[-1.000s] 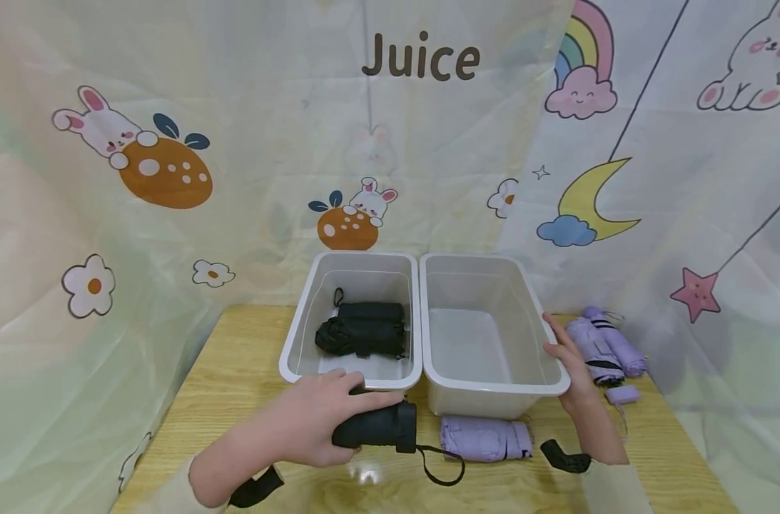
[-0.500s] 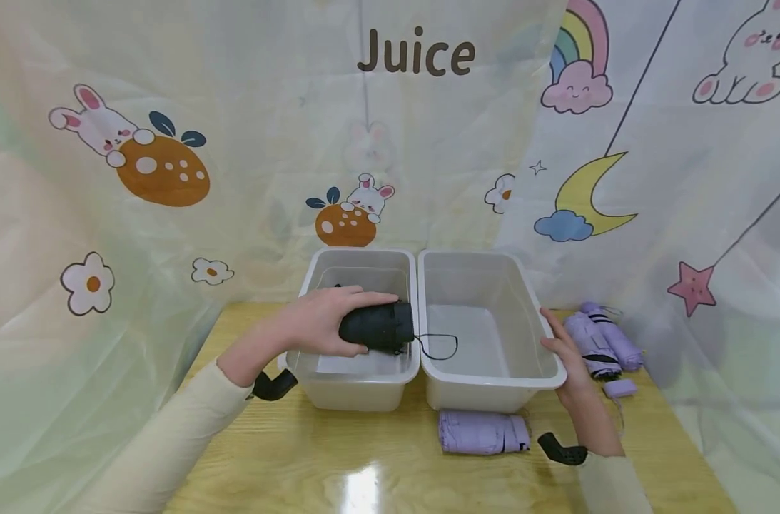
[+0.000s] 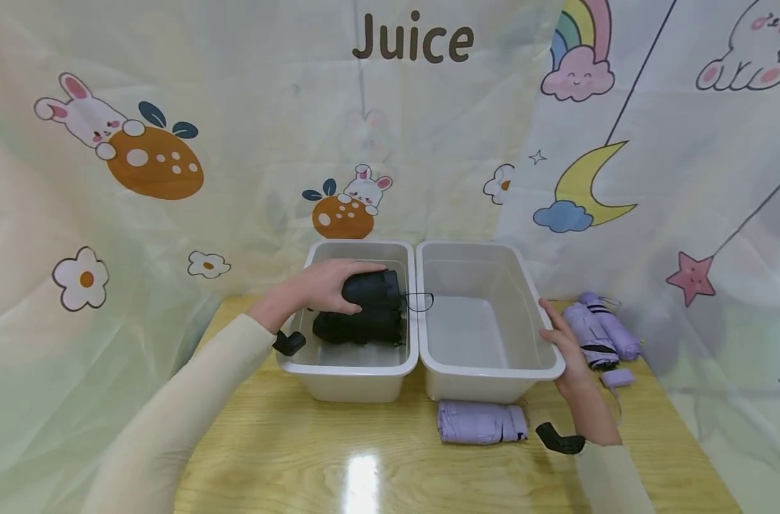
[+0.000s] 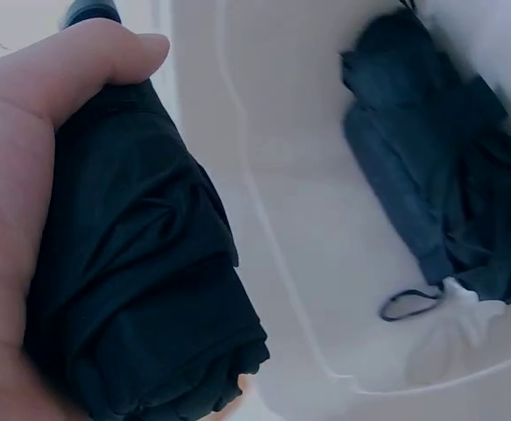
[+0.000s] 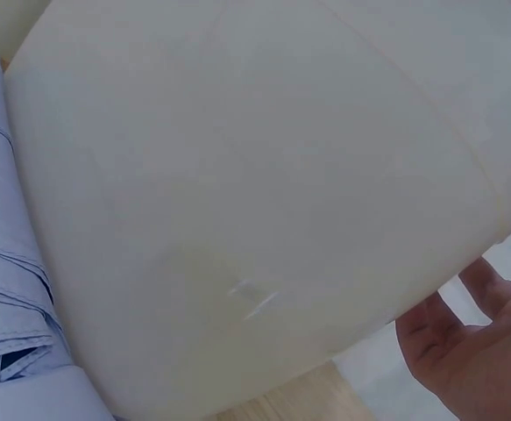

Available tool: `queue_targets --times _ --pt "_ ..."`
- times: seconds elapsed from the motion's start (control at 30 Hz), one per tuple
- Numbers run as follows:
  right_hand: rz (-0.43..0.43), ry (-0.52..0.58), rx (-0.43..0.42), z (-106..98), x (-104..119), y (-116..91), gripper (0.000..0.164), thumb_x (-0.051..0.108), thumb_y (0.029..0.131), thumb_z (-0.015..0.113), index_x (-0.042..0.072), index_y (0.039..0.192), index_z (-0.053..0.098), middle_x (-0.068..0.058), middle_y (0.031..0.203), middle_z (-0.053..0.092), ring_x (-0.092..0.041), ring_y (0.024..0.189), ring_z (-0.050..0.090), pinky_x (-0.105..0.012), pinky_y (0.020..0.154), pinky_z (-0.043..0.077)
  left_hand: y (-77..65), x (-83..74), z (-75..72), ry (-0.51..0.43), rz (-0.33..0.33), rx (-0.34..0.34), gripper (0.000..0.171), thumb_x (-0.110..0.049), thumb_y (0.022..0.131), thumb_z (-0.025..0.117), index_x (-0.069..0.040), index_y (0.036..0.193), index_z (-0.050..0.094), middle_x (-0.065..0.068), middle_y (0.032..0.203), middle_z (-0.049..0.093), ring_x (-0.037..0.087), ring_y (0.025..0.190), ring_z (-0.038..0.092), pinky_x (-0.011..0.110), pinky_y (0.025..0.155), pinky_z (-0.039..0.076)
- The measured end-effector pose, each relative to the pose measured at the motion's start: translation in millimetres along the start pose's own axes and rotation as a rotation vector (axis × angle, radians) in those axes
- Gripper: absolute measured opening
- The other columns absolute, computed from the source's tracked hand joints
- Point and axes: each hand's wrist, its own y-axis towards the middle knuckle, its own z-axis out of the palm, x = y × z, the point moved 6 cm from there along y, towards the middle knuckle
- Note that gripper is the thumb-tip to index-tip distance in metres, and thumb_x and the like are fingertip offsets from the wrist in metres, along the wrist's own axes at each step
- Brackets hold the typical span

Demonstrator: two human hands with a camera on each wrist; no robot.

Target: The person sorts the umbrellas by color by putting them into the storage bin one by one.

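Left hand (image 3: 325, 283) gripped black umbrella (image 3: 372, 287) over left bin (image 3: 354, 386); right hand (image 3: 571, 357) clasped right bin (image 3: 476, 387). Apparently stowing; next likely called for lowering, release.

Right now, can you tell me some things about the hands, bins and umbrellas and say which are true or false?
1. The left hand holds a black umbrella. True.
2. The right hand waves in the air. False: it holds the right bin by its rim.
3. A purple umbrella lies in front of the right bin. True.
4. Umbrellas fill the right bin. False: its floor shows bare; another black umbrella lies in the left bin.
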Motion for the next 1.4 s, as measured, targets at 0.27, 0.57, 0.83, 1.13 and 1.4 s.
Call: queue_targets --times 0.27,0.57,0.83,1.13,1.4 --pt "0.006 -0.002 0.006 0 0 2 0.056 0.004 0.104 0.030 0.018 0.157 0.018 0.002 0.145 0.030 -0.013 0.112 0.046 -0.025 0.087 0.044 20.4 31.1 23.6 0.008 -0.059 0.027 0.082 -0.036 0.081 0.076 -0.030 0.151 0.036 0.003 0.145 0.046 0.023 0.123 0.047 0.047 0.100 0.038" --pt "0.014 -0.006 -0.009 -1 1 0 0.057 0.005 0.104 0.030 0.016 0.157 0.015 -0.001 0.149 0.024 -0.013 0.114 0.045 -0.025 0.087 0.044 37.3 49.7 40.5 0.028 -0.114 0.106 0.085 -0.036 0.079 0.080 -0.035 0.151 0.034 0.003 0.147 0.043 0.024 0.128 0.043 0.050 0.104 0.034" --pt "0.017 -0.009 -0.002 -2 0 -1 0.057 0.006 0.104 0.031 0.014 0.157 0.012 0.001 0.147 0.026 -0.014 0.113 0.046 -0.026 0.088 0.045 48.0 57.8 58.5 -0.008 -0.112 0.138 0.088 -0.033 0.076 0.085 -0.035 0.150 0.036 0.001 0.146 0.043 0.023 0.128 0.042 0.046 0.106 0.032" --pt "0.027 0.012 0.012 3 -1 -2 0.058 0.006 0.104 0.029 0.013 0.157 0.008 -0.001 0.150 0.022 -0.014 0.116 0.043 -0.026 0.089 0.043 55.5 65.0 74.7 -0.020 -0.150 0.185 0.090 -0.030 0.074 0.086 -0.036 0.150 0.037 0.002 0.139 0.049 0.022 0.124 0.044 0.043 0.103 0.037" --pt "0.016 0.025 0.013 2 -2 -1 0.057 0.005 0.104 0.028 0.016 0.158 0.012 0.001 0.147 0.026 -0.015 0.116 0.043 -0.026 0.089 0.044 66.4 59.5 82.2 -0.028 -0.119 0.236 0.091 -0.023 0.072 0.088 -0.033 0.149 0.040 0.002 0.141 0.050 0.024 0.124 0.047 0.044 0.101 0.039"
